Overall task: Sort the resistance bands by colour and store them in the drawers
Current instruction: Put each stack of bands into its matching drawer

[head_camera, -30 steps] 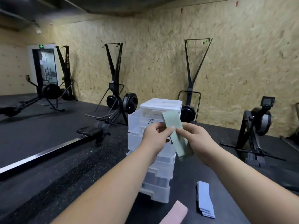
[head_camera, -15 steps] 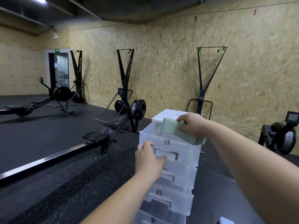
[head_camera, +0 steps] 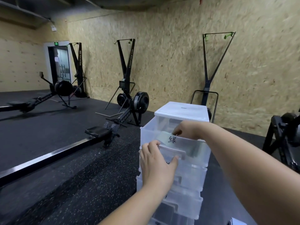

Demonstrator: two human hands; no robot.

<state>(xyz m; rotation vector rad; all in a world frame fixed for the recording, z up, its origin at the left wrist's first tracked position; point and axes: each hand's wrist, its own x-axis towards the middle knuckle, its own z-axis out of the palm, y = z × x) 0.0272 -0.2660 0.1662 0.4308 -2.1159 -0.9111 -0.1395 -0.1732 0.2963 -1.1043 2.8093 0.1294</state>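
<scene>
Head view. Translucent plastic drawer tower [head_camera: 181, 109] on a black speckled floor [head_camera: 81, 184]. Top drawer [head_camera: 197, 159] pulled out, front marked with a handwritten 绿. Left hand [head_camera: 155, 162] grasping the drawer handle [head_camera: 172, 151], fingers curled over its top, thumb beneath. Right hand [head_camera: 188, 130] reaching down into the open drawer, fingertips bent towards a pale green resistance band [head_camera: 160, 137] seen through the front wall; pinched or released, cannot tell. Lower drawers closed. Behind, a rowing machine [head_camera: 103, 130] and upright ski machines [head_camera: 125, 70] along the chipboard wall [head_camera: 162, 54].
</scene>
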